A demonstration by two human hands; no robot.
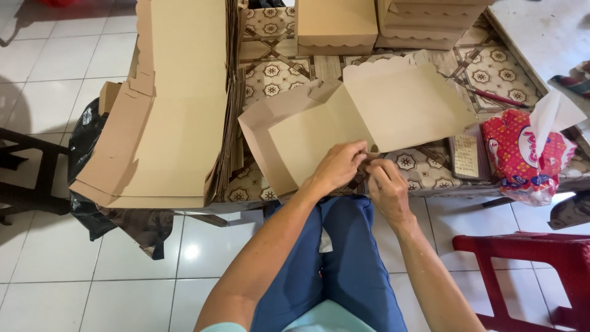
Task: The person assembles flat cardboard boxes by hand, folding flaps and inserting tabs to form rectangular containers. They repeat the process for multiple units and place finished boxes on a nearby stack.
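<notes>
between both hands, left hand [337, 165] and right hand [386, 184] pinch a cardboard box [362, 117] corner flap, folding it over the table [430, 169].

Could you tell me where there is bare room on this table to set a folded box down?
Bare patterned table shows between the stack of flat cardboard blanks and the half-folded box, and again at the far right by the red pen. The near edge is crowded: both hands, a tissue pack.
</notes>
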